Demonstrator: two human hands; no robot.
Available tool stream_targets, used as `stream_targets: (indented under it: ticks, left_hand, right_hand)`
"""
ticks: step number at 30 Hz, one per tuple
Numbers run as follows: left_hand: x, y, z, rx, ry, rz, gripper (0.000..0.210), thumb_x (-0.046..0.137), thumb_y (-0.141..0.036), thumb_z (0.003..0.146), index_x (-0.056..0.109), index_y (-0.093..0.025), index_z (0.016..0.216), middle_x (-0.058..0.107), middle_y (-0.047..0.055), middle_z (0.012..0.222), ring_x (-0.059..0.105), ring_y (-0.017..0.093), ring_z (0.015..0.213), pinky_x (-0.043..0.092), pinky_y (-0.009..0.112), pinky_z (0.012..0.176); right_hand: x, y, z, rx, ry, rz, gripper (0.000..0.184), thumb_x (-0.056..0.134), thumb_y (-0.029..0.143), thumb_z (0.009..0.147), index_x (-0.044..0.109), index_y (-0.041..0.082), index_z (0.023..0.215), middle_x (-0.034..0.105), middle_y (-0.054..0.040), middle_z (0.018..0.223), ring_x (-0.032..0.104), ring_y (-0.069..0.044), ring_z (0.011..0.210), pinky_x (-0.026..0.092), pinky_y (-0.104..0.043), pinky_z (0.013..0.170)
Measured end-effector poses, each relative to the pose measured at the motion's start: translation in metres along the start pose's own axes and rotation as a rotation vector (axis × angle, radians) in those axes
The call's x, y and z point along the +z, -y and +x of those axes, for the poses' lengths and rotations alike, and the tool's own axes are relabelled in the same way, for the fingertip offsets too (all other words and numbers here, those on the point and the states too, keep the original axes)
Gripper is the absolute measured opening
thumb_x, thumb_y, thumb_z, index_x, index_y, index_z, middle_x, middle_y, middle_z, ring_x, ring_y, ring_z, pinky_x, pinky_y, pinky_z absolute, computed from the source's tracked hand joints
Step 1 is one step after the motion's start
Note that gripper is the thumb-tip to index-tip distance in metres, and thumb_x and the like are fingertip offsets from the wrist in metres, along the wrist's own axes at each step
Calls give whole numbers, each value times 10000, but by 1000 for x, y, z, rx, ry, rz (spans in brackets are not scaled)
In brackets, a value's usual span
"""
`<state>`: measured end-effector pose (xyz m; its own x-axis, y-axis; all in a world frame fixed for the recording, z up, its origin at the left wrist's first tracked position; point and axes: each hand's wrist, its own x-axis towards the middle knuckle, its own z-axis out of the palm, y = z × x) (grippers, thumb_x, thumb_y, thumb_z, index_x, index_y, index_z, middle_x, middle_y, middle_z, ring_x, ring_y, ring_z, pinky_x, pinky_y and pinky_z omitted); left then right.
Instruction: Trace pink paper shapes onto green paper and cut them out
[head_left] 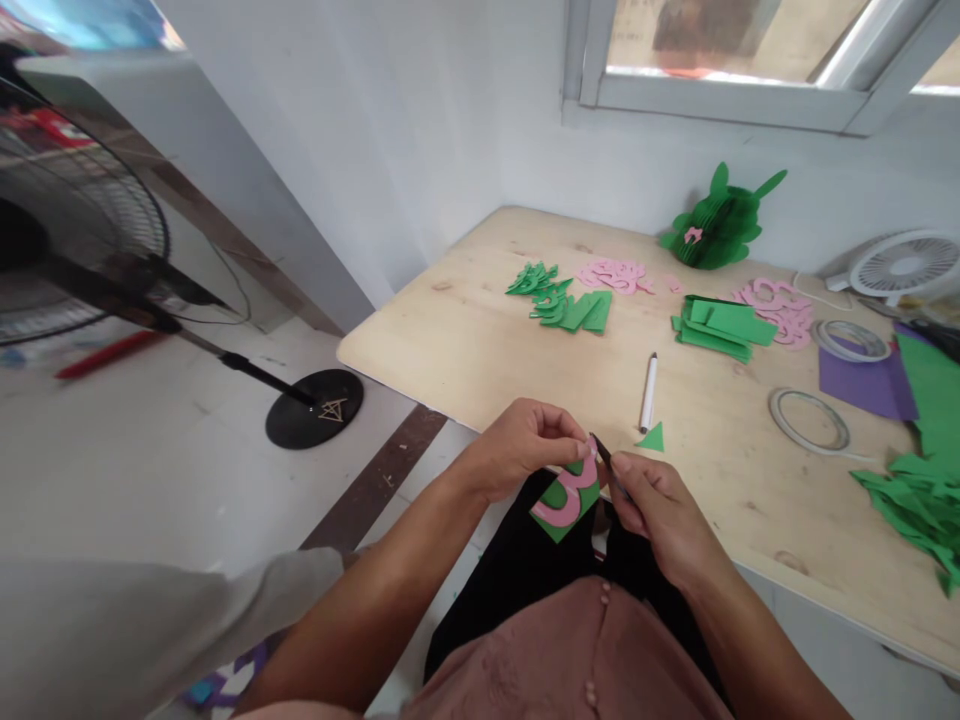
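Above my lap, at the table's front edge, my left hand (536, 440) pinches a green foam or paper piece (556, 494) with a curvy pink cutout (571, 480), shaped like a 3, lying on it. My right hand (660, 505) is closed round a pair of dark scissors (604, 452). Their narrow tip meets the upper corner of the green and pink pieces, close to my left fingertips. The scissor handles are mostly hidden in my fingers. Just beyond my right hand, a small green triangle (654, 437) lies on the table beside a white pen (649, 393).
Piles of green cutouts (551, 295), pink cutouts (615, 275) and green strips (724, 325) lie on the wooden table (450, 330). Tape rolls (810, 420), green scraps (911, 510), a green paper figure (716, 225) and a small white fan (900, 265) are to the right. A standing fan (315, 405) is at left.
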<state>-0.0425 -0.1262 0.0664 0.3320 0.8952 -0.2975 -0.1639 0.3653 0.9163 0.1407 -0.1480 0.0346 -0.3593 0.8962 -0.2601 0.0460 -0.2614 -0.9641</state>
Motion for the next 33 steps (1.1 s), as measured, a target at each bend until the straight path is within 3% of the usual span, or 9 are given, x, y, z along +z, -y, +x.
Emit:
stream_targets:
  ticks: [13, 33]
  left_hand:
    - [0, 0, -1, 4, -3, 6, 184, 767, -264, 606, 667, -116, 650, 677, 45, 655, 590, 110, 601, 436, 228, 595]
    - [0, 2, 1, 8, -13, -16, 179, 771, -236, 598, 648, -114, 641, 670, 43, 624, 591, 115, 575, 436, 230, 570]
  right_hand:
    - [-1, -1, 0, -11, -9, -36, 483, 490, 556, 871, 373, 208, 558, 295, 76, 421, 213, -73, 399, 120, -236, 404]
    - [0, -1, 0, 13, -60, 56, 423, 540, 556, 843, 591, 158, 709, 288, 86, 437, 195, -65, 402, 103, -217, 390]
